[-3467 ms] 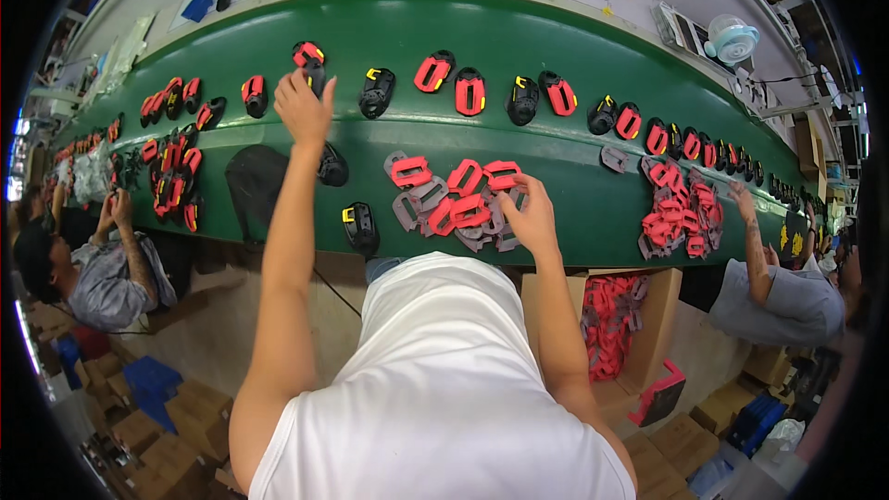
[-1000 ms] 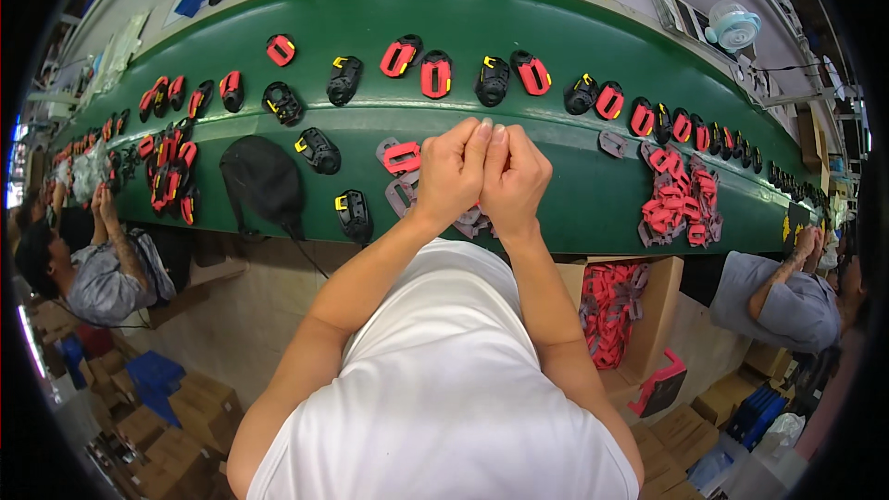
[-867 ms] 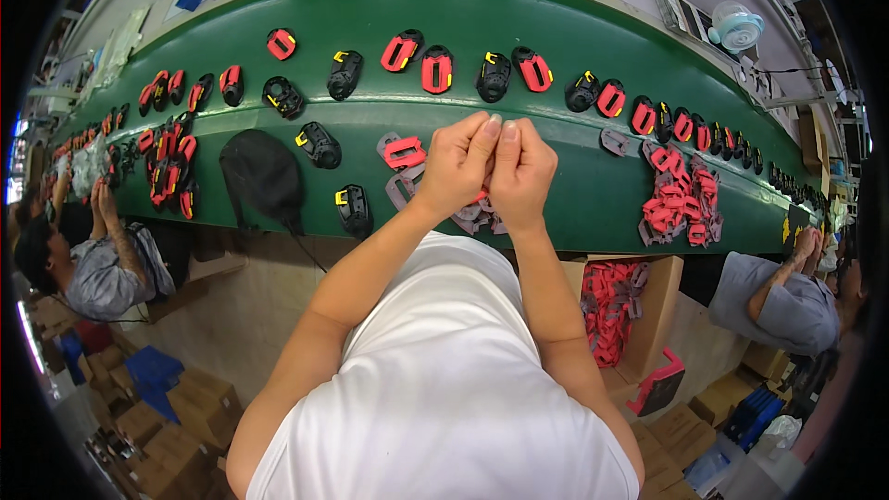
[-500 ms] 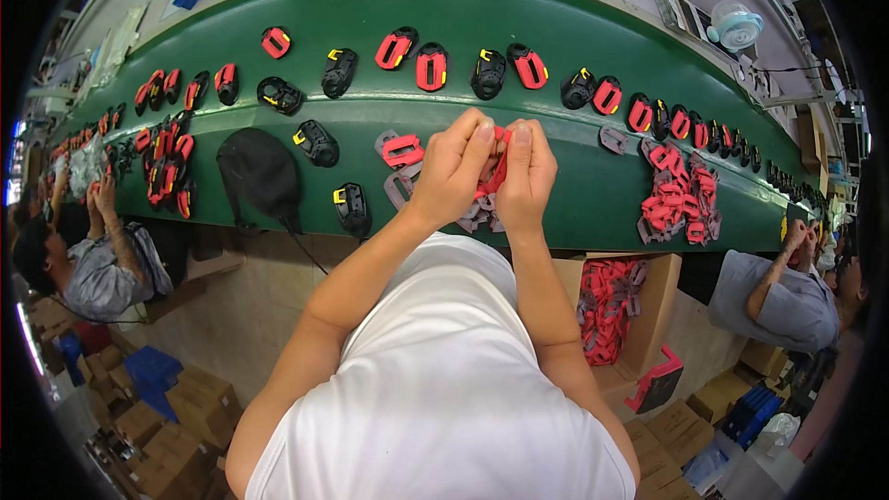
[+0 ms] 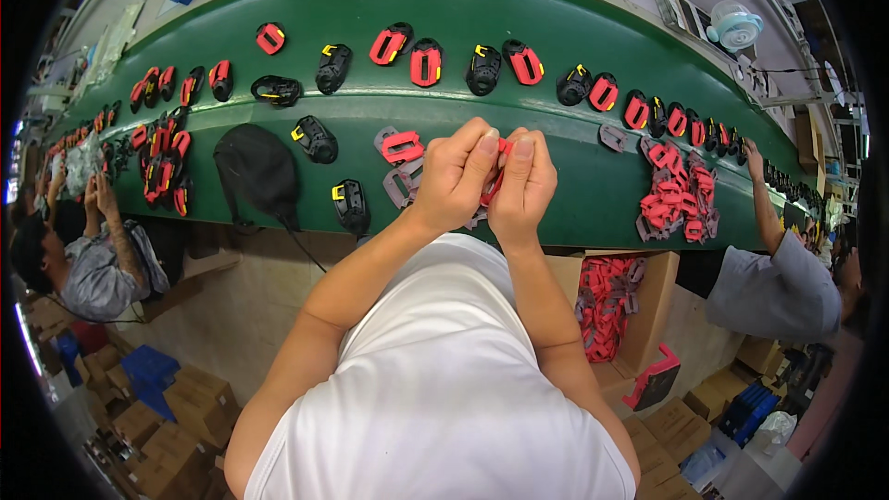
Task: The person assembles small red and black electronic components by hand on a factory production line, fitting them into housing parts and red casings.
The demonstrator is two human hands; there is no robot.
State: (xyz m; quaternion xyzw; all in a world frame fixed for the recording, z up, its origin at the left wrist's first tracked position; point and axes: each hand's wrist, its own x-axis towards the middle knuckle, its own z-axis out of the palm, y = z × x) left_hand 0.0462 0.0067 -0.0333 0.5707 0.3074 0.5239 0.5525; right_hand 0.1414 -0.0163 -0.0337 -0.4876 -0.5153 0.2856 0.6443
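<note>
My left hand (image 5: 452, 178) and my right hand (image 5: 524, 187) meet over the near side of the green belt. Both are closed on a small red plastic part (image 5: 494, 183), which the fingers largely cover. Just left of my left hand lie a red oval frame (image 5: 402, 147) and a grey oval frame (image 5: 401, 187). A black shell with a yellow clip (image 5: 351, 207) rests near the belt's close edge, and a similar black shell (image 5: 316, 139) lies farther up. More grey pieces are partly hidden beneath my hands.
A pile of red and grey frames (image 5: 677, 193) lies to the right. Below it stands a cardboard box (image 5: 657, 301) of similar parts. A black pouch (image 5: 255, 171) sits at left. Rows of red and black units (image 5: 426, 63) line the green belt (image 5: 519, 9). Co-workers sit on both sides.
The units in the far row have shifted slightly left. The co-worker at right has stretched an arm out over the belt. My hands still grip the red part, pressed closer together.
</note>
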